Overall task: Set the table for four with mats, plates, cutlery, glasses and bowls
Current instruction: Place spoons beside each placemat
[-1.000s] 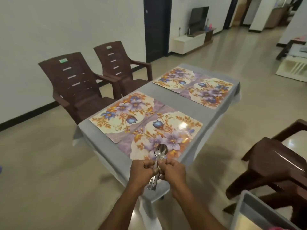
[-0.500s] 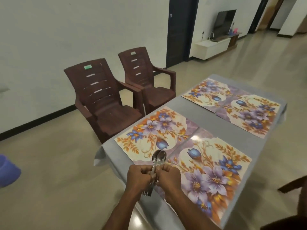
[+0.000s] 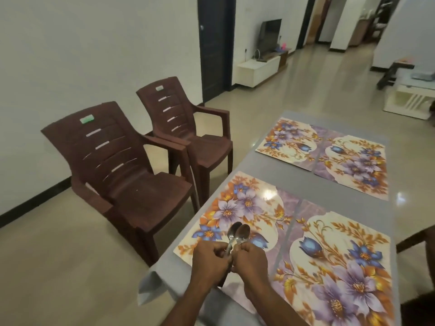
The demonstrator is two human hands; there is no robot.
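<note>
Standing at the near end of the table (image 3: 256, 165), the person holds both hands close together over its corner. The left hand (image 3: 210, 262) and the right hand (image 3: 250, 262) are each curled into a loose fist, knuckles almost touching, and between them they grip a small bundle of spoons (image 3: 237, 234). Two shiny bowls stick up side by side above the fingers, overlapping a little; the handles run down between the palms and are mostly hidden, so I cannot tell how many pieces are in the bundle.

The spoons hang in the air above the near left mat (image 3: 249, 203), a glossy mat printed with purple and blue flowers and orange leaves. Just beside it, edge to edge, lies the near right mat (image 3: 341, 260) with the same pattern. Further along the table, with a strip of grey cloth between, the far left mat (image 3: 288, 140) and the far right mat (image 3: 353, 165) lie as a second pair, also touching each other. All four mats are flat and bare.

The grey tablecloth (image 3: 150, 288) droops over the near corner in a fold. To the left of the table stand two brown plastic chairs: the nearer chair (image 3: 122, 175) and the farther chair (image 3: 188, 128), side by side with armrests close, both turned toward the table. Beyond them is a dark door (image 3: 213, 43), and a television (image 3: 270, 35) sits on a low white cabinet (image 3: 257, 70) against the far wall.
</note>
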